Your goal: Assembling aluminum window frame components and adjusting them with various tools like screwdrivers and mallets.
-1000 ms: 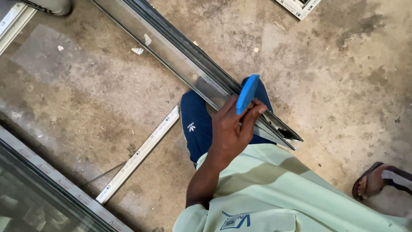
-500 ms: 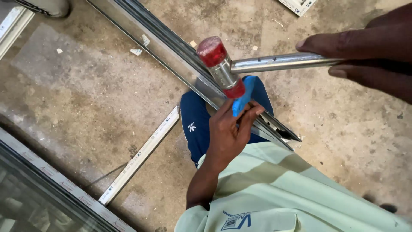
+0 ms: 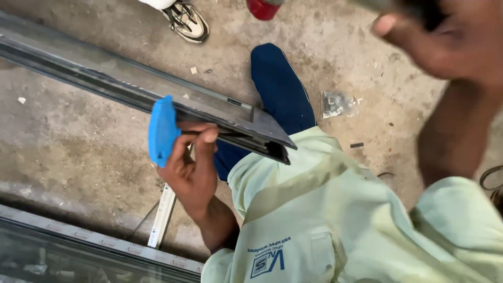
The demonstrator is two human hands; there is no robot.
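Note:
My left hand (image 3: pixel 191 173) grips a blue plastic block (image 3: pixel 161 131) and holds it against the near edge of a long dark metal frame profile (image 3: pixel 105 78). The profile runs from the far left down to its cut end above my lap. My right hand (image 3: pixel 445 42) is raised at the upper right, blurred, with its fingers closed around the handle of a red-headed tool. The tool's red head (image 3: pixel 263 8) shows at the top edge. My blue trouser leg (image 3: pixel 280 89) lies under the profile's end.
Another person's shoe (image 3: pixel 186 21) stands on the concrete floor at the top. A white strip (image 3: pixel 162 215) lies on the floor below my left hand. A glazed window frame (image 3: pixel 78 246) fills the lower left. A small clear plastic bag (image 3: pixel 335 102) lies right of my leg.
The view has swung and closed in. My right hand has come in with the red-headed tool and risen to the upper right. My left hand keeps hold of the blue block.

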